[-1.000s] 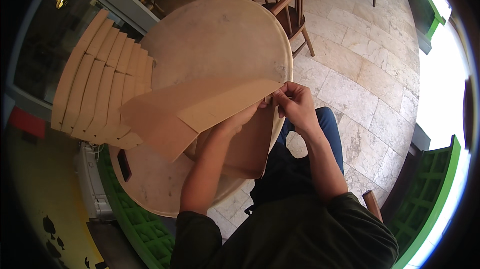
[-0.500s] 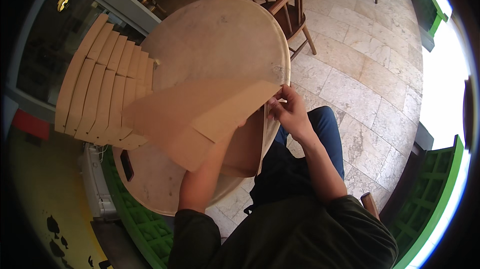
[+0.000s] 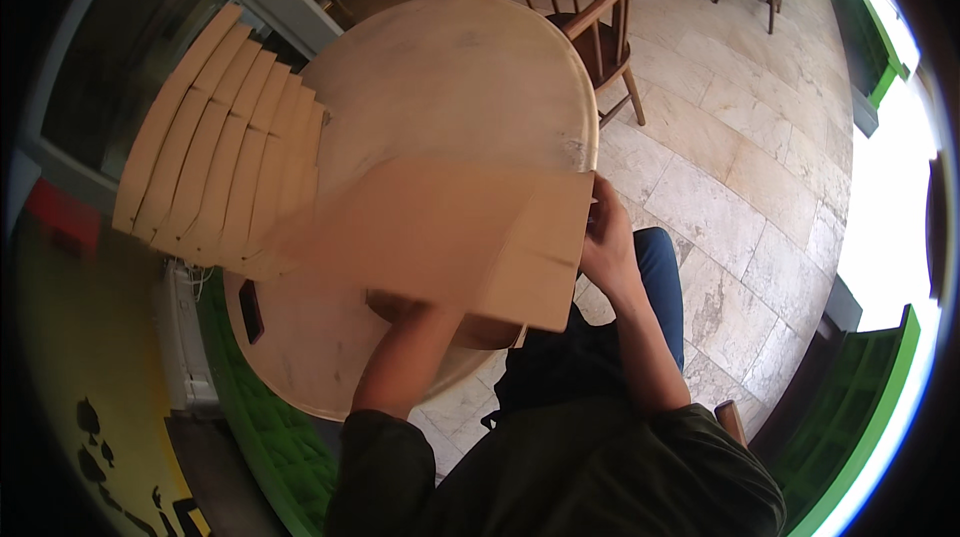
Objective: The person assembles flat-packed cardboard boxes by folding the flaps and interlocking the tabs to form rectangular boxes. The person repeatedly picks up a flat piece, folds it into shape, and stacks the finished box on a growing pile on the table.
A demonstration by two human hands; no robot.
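Observation:
A brown cardboard box stands at the near right edge of a round table [image 3: 440, 67]. Its lid [image 3: 430, 222] is raised and slanted, blurred toward the left, with a flap [image 3: 535, 277] on its right side. My right hand [image 3: 608, 237] grips the lid at the flap's right edge, its fingers curled and partly hidden. My left forearm [image 3: 408, 357] reaches under the lid, which hides that hand and its fingers. Part of the box's inside [image 3: 485, 330] shows below the lid.
Several folded brown cardboard boxes [image 3: 215, 137] are stacked at the table's left. A dark phone [image 3: 250, 312] lies near the table's left edge. Behind the table stands a wooden chair [image 3: 605, 47]. A green lattice panel [image 3: 850, 437] is at the right.
The lid's flap has swung right and down, now covering more of the box opening. My left hand has gone out of sight beneath the lid. The view has shifted slightly.

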